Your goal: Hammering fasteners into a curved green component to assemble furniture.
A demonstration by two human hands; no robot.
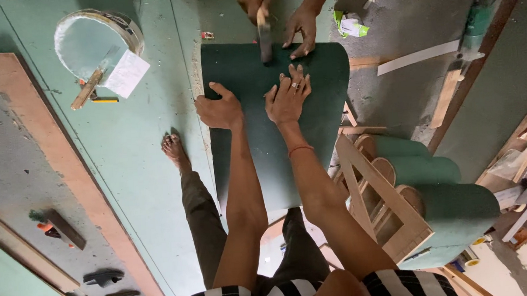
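While I look down from the head camera, the floor (pixel 123 150) takes up most of the view, a pale green sheet with a wooden strip along its left edge and open room to the left of my legs. On the right the room is tight: a curved wooden frame (pixel 395 213) covered in green stands just beside the panel. The dark green panel (pixel 264 160) lies flat in front of me, its long axis running straight away from me, its far end rounded at the corners. My left hand (pixel 218 111) rests on the panel's left edge, fingers curled and thumb out. My right hand (pixel 288 98) presses flat on the panel, fingers spread. Another person's hands (pixel 300 30) work at the far edge, one flat on the panel, the other gripping a tool (pixel 264 35).
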